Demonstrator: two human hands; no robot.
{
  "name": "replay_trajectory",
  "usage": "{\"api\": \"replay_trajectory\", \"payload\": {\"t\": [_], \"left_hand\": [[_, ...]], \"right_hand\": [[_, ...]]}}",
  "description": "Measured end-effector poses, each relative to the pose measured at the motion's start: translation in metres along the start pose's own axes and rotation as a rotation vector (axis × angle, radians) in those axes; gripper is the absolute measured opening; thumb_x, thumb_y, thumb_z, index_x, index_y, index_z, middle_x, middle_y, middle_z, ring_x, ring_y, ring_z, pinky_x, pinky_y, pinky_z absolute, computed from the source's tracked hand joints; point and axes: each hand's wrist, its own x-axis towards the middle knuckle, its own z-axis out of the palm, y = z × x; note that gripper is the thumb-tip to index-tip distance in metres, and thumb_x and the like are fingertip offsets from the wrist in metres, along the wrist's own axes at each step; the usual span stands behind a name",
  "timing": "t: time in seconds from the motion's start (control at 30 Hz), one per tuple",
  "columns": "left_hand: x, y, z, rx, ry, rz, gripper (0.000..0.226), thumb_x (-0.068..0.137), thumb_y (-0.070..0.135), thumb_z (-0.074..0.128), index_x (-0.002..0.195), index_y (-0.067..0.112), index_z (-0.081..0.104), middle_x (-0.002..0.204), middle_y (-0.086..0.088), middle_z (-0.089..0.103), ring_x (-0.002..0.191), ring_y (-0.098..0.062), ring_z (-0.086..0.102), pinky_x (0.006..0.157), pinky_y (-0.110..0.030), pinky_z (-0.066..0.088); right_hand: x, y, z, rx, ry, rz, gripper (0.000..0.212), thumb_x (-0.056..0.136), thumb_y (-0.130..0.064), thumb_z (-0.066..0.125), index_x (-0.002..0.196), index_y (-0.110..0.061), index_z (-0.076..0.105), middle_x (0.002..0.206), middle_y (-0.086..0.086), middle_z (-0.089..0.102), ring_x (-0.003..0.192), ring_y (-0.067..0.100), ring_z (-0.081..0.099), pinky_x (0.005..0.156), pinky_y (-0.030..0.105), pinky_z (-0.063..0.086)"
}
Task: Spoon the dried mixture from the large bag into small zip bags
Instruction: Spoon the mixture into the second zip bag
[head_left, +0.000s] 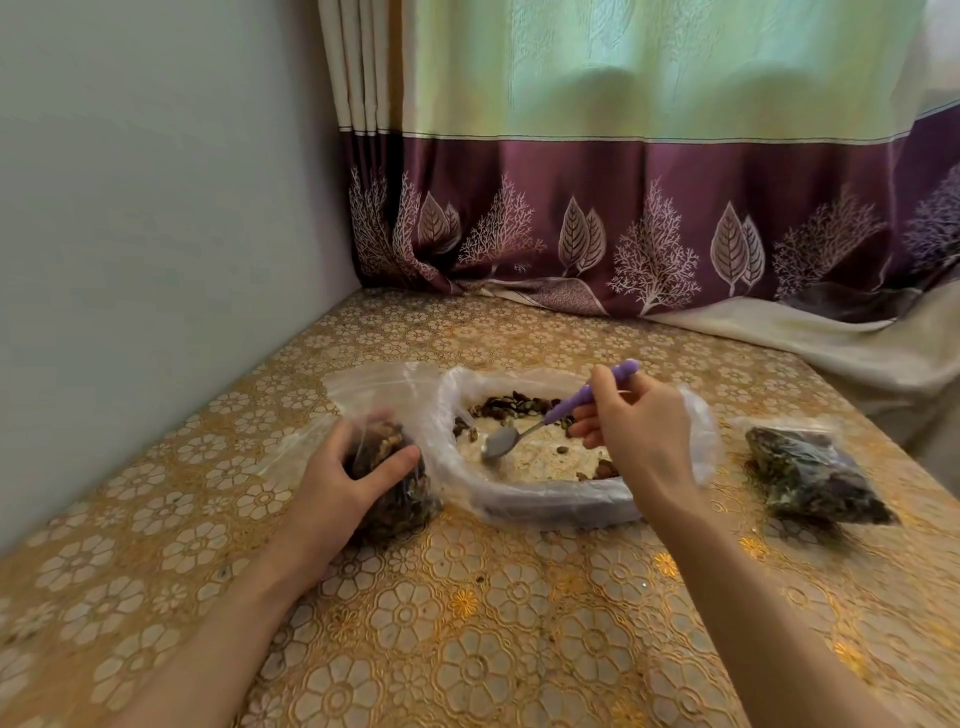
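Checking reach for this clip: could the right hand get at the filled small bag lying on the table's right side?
Probably yes. The filled small bag lies alone beside the right hand, nothing between, though that hand grips the spoon.

Blurred, hidden and cropped parts

Left hand (345, 480) fingertips blur behind the small zip bag (387, 483); both forearms run off the bottom edge.

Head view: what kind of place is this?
Likely a home room: a table under a gold floral cover stands in a corner, against a plain wall and a leaf-patterned curtain.
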Motion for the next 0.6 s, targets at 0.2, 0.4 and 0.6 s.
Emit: {"api": "replay_trajectory", "payload": {"t": [0.2,0.4,0.6], "left_hand": [[0.000,-0.001,0.000,0.003,-0.006,-0.027,0.043,0.060,0.046,0.068,0.101,0.041,0.057,0.087,0.034,0.061,0.082,0.017,0.057,0.059,-0.007,0.047],[0.000,-0.001,0.000,-0.015,0.001,-0.056,0.044,0.057,0.048,0.069,0.098,0.040,0.058,0.092,0.021,0.064,0.082,0.013,0.059,0.064,-0.013,0.046],[0.000,-0.003,0.000,-0.020,-0.011,-0.081,0.039,0.057,0.049,0.070,0.095,0.043,0.060,0.094,0.016,0.065,0.086,0.006,0.061,0.069,-0.017,0.046]], "right_hand": [[-0.005,0.005,0.010,0.018,-0.097,0.086,0.042,0.098,-0.017,0.047,0.062,-0.013,0.067,0.068,0.006,0.073,0.056,0.018,0.063,0.054,0.027,0.052],[-0.013,0.007,0.023,0.015,-0.220,0.141,0.035,0.096,-0.018,0.051,0.073,-0.010,0.076,0.070,0.006,0.071,0.056,0.014,0.062,0.051,0.018,0.049],[-0.014,0.009,0.021,0.210,-0.265,0.349,0.032,0.094,-0.013,0.054,0.073,-0.007,0.077,0.076,0.016,0.072,0.061,0.013,0.065,0.054,0.017,0.052]]}}
